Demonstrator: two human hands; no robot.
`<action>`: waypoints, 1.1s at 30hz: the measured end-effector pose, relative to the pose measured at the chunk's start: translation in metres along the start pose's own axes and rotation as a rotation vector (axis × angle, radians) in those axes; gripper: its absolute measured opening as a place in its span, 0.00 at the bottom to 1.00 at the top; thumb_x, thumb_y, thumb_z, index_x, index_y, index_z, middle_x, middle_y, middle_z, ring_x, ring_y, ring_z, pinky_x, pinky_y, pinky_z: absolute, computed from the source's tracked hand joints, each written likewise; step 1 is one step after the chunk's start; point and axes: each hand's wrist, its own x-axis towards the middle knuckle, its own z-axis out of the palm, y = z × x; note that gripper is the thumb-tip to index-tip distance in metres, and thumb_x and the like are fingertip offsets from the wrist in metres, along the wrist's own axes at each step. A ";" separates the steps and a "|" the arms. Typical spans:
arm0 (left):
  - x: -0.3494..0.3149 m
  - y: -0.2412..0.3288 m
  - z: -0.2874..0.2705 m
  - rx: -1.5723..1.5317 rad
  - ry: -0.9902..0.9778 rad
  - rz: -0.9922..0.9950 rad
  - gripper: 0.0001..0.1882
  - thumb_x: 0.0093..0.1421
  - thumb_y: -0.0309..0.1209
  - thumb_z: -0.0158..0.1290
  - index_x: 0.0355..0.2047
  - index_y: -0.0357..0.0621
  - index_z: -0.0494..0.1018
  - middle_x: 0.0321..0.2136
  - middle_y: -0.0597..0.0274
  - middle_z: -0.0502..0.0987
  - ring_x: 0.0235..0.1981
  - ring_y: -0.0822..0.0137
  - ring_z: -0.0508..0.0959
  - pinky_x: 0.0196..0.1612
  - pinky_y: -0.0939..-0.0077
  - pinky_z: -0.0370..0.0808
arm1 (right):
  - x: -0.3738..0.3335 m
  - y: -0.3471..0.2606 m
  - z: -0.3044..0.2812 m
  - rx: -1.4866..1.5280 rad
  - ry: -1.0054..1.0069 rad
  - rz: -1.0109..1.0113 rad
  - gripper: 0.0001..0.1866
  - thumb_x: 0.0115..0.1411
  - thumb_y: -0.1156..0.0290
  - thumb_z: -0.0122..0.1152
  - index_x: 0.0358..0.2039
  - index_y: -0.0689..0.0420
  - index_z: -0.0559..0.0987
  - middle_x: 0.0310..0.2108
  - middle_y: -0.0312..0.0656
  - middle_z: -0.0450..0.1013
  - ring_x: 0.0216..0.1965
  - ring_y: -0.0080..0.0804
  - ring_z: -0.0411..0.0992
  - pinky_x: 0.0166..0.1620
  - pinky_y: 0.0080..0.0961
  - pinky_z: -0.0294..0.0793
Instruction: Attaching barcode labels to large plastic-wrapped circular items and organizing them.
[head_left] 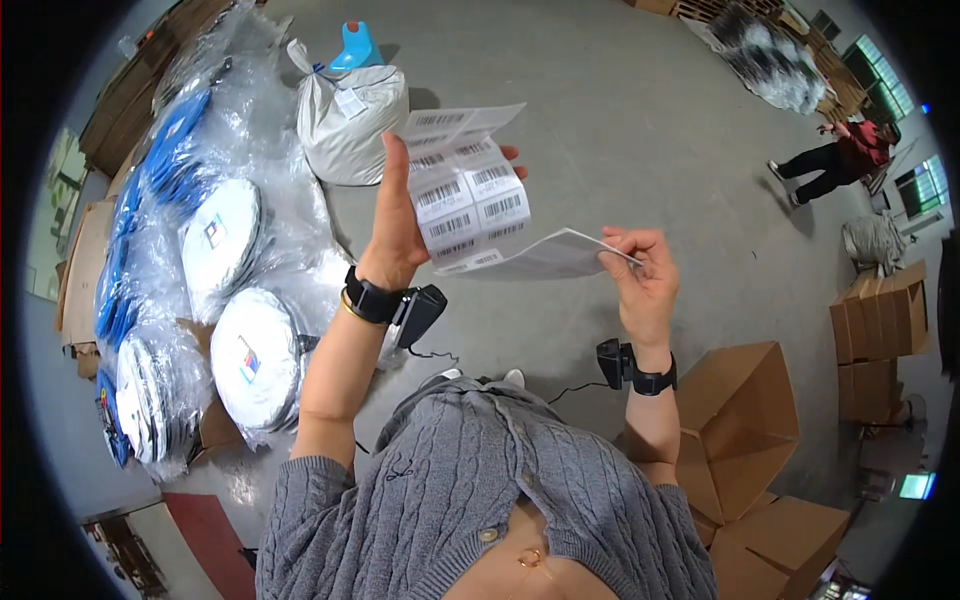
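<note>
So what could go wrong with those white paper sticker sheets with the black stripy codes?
The white paper sheets of black-barcoded labels bend between the bare left hand and the bare right hand, so they might crease or tear if pulled too hard.

The left thumb points up, clear of the sheets, so they could perhaps slip.

The thin black cable by the right wrist's blocky black device might snag.

Label sheet (470,205): centre, above floor (640,110), spanning left fingers (519,172) to right fingers (640,239). Sack (350,135): on floor, beyond left fingers; plastic object (357,48) just behind it. Round packs (255,365): far left, stacked among film (240,75). Open cartons (755,405): near right. Stacked cartons (880,320): farther right. Another person (852,155): far right, beyond stacked cartons.
</note>
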 end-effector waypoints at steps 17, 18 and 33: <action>-0.038 0.010 -0.120 0.059 0.542 0.189 0.46 0.59 0.67 0.33 0.57 0.32 0.58 0.44 0.44 0.72 0.43 0.51 0.76 0.48 0.57 0.75 | -0.010 0.023 -0.058 0.525 0.072 0.161 0.06 0.62 0.76 0.52 0.38 0.55 0.67 0.33 0.36 0.70 0.32 0.29 0.71 0.43 0.32 0.71; -0.050 0.006 -0.124 0.022 0.526 0.192 0.45 0.59 0.66 0.35 0.56 0.32 0.58 0.44 0.44 0.71 0.44 0.50 0.75 0.48 0.57 0.74 | -0.005 0.027 -0.055 0.540 0.050 0.172 0.06 0.62 0.76 0.52 0.38 0.55 0.67 0.33 0.36 0.70 0.32 0.29 0.71 0.43 0.32 0.71; -0.252 -0.126 -0.089 -0.064 0.670 -0.138 0.39 0.63 0.56 0.41 0.66 0.52 0.40 0.54 0.42 0.66 0.53 0.48 0.70 0.53 0.50 0.68 | 0.019 0.068 0.118 1.019 -0.241 0.774 0.10 0.64 0.72 0.53 0.45 0.59 0.69 0.42 0.40 0.73 0.44 0.28 0.72 0.48 0.26 0.73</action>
